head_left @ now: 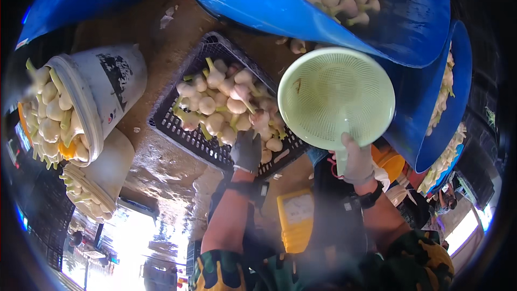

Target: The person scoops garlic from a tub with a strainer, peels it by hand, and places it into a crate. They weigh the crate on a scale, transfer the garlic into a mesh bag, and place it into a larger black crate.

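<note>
In my right hand (357, 163), gloved, is the handle of a pale green colander (292, 121), with my thumb up on its rim. Its bowl faces up and holds only a small brown scrap; it overlaps the right side of a dark plastic crate (186, 148). Garlic bulbs (236, 106) with cut green stems fill much of that crate. My left hand (246, 151), in a grey glove, reaches over the crate's near edge with its fingers stretched toward the bulbs. No bulb shows in it, though its fingertips are partly hidden.
Large blue tubs (242, 2) with garlic stand at the far side and right. On the left, a white bucket (121, 83) lies tipped, packed with garlic, beside a second bucket (116, 159). A yellow container (296, 237) sits close to my body. The floor looks wet.
</note>
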The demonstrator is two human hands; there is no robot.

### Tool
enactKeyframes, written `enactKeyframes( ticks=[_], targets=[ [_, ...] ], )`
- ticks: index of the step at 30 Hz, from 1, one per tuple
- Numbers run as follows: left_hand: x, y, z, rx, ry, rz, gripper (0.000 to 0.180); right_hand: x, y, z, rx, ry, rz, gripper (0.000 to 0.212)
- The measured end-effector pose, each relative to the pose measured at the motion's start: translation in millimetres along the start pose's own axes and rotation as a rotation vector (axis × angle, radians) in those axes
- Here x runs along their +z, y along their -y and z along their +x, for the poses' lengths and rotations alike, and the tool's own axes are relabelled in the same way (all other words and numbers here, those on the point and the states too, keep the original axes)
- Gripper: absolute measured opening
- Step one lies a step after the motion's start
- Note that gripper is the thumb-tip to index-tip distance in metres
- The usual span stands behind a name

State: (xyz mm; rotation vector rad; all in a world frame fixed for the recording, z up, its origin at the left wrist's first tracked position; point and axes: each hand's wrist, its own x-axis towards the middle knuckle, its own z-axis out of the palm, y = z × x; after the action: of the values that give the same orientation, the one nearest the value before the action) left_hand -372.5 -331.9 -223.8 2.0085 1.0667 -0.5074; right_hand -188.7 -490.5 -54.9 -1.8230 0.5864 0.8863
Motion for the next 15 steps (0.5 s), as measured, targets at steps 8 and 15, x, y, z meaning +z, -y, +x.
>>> enactKeyframes(
  ticks=[8,15],
  targets=[
    [-68,-51,-63,0.394,-0.016,0.049,0.035,-11,-38,25,0.539,0.159,0.753,0.038],
    [-82,-87,-86,0.565,0.014,-0.066,0.043,37,-39,-5,-0.412,0.376,-0.229,0.045]
  ],
)
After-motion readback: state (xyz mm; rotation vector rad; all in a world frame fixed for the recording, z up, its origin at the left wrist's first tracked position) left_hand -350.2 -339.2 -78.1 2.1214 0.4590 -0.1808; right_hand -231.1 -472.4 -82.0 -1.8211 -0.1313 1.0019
